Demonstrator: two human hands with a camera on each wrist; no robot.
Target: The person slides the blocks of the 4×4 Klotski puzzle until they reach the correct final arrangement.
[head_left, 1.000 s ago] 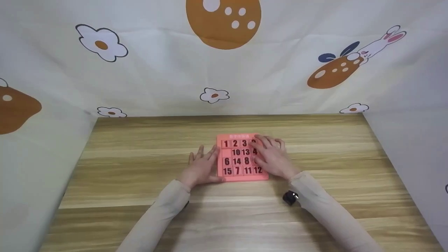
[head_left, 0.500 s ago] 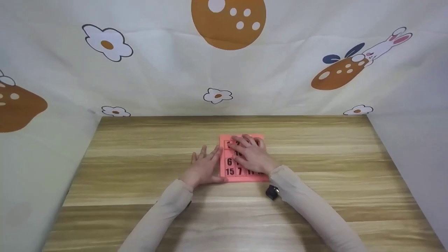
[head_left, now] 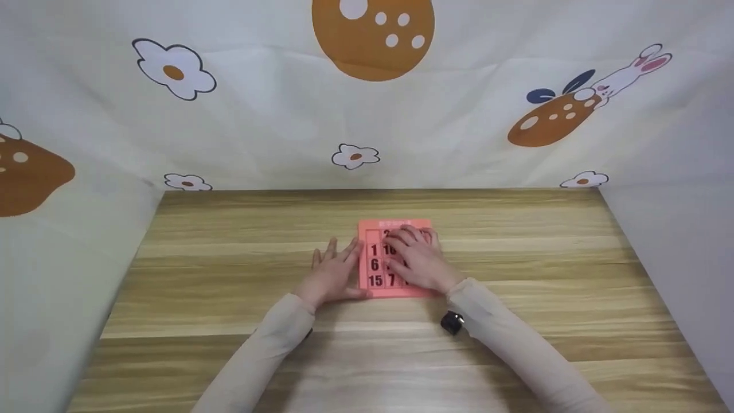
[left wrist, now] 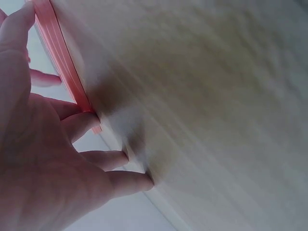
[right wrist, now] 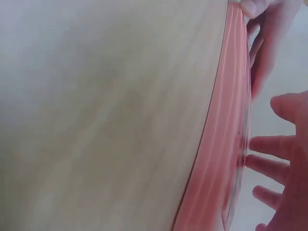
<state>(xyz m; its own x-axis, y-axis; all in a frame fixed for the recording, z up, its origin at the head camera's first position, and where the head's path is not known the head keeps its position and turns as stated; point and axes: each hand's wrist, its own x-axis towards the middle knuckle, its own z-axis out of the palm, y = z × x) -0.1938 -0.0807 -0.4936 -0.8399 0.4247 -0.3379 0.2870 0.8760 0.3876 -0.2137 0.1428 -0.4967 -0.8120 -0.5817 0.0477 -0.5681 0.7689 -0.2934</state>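
Right hand (head_left: 421, 261), bare: fingers parted and slightly bent, clasping nothing, spread over the number tiles. This pose probably suits low pieces, worked from above by the fingertips.

Left hand (head_left: 330, 275), bare: fingers spread wide, holding nothing in a grip. Thumb at the near corner, about seven o'clock; one fingertip against the side, two more on the surface beyond the far corner. Likely set as a brace, so the frame does not slip.

Square tray of coral-pink plastic (head_left: 395, 293), between the hands: lying flat, pale lettering at twelve o'clock on its rim. The frame presumably keeps the pieces in ranks.

Square pink tiles, black numerals: "1" (head_left: 374, 250) at half past nine; "6" (head_left: 374, 264) at half past eight; "15" (head_left: 375, 281) at half past seven; "7" (head_left: 392, 280) near six. A bare recess (head_left: 373, 236) shows between ten and eleven. Others partly or wholly hidden by the right hand.

Small black device (head_left: 452, 322), below the right sleeve's cuff, five o'clock.

Wood-grain counter (head_left: 258, 229), beneath all.

Pale printed fabric backdrop (head_left: 258, 126), twelve o'clock, beyond the counter.
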